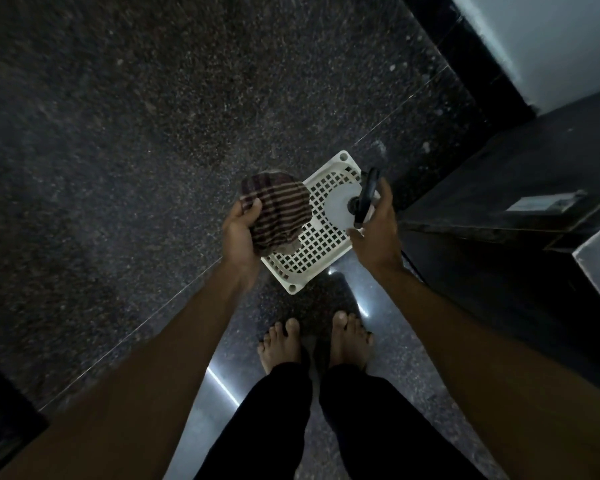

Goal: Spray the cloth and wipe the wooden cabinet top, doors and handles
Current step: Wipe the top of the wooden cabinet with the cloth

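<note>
Seen from above over a white perforated basket (312, 233) lying on the dark speckled floor (118, 133): left hand (238, 230) at the basket's left edge, fingers curled tight around a bunched brown striped cloth (276, 209) overlapping that edge. Right hand (374, 226) at the basket's right edge, fingers wrapped around a white spray bottle (340, 207) with a black trigger head (366, 195) above the basket's grid. Dark cabinet (499, 209) just right of the basket, bare feet (312, 341) just below it.
</note>
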Demonstrator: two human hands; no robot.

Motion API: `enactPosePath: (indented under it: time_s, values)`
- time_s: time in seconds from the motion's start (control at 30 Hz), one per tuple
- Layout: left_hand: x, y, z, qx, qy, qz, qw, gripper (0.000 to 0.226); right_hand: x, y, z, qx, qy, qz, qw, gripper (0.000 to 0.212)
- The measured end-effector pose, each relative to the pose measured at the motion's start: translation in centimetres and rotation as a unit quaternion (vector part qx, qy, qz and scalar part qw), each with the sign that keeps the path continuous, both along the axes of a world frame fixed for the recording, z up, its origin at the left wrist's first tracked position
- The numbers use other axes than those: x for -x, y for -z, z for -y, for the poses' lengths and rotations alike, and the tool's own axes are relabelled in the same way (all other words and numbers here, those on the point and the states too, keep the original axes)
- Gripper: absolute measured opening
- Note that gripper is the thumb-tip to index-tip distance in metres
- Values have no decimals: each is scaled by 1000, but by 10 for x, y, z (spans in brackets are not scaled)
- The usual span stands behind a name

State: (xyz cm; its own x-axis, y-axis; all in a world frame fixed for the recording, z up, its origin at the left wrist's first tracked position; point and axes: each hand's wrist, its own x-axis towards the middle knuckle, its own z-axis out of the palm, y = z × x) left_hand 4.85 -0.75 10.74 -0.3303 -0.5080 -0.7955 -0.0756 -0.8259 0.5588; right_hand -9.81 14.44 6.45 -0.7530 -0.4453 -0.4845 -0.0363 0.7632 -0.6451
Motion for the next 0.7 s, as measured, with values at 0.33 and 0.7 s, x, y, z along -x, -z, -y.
enactPosePath:
  time_s: [0.33, 0.7]
  values:
    - [8, -118, -11, 29, 115, -5, 993, 34, -32, -135, -26, 98, 178, 332, 921, 37]
    - [69, -270, -62, 140, 398, -68, 904, 21, -41, -322, -62, 328, 360, 380, 786, 49]
